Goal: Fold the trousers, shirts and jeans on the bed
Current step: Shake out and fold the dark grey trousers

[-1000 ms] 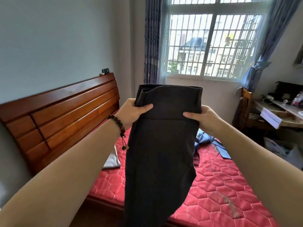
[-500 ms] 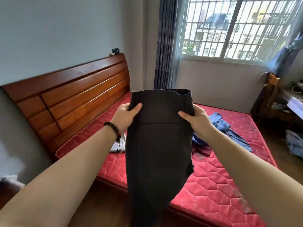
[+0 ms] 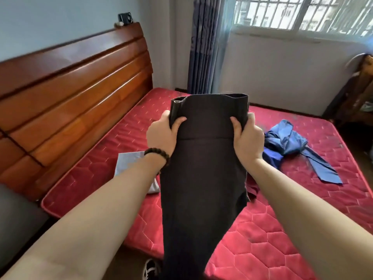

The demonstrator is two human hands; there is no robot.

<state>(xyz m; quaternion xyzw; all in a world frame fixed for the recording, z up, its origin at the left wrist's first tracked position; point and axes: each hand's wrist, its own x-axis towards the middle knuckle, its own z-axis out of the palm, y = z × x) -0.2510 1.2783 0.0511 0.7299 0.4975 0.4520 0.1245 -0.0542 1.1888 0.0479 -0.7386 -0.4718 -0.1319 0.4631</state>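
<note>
dark trousers [image 3: 203, 168] hanging mid-frame by the waistband, legs dropping past the bottom edge. my left hand [image 3: 161, 136] grips the waistband's left side, thumb over the front; my right hand [image 3: 247, 138] grips the right side the same way. over the last second they've come down from window height, and now the red bed [image 3: 282, 229] sits right behind them. i reckon that means laying them flat comes next. further out: a crumpled blue shirt [image 3: 286, 138] right of centre, a folded grey garment [image 3: 129, 162] left of centre, the wooden headboard [image 3: 70, 93] upper left.
</note>
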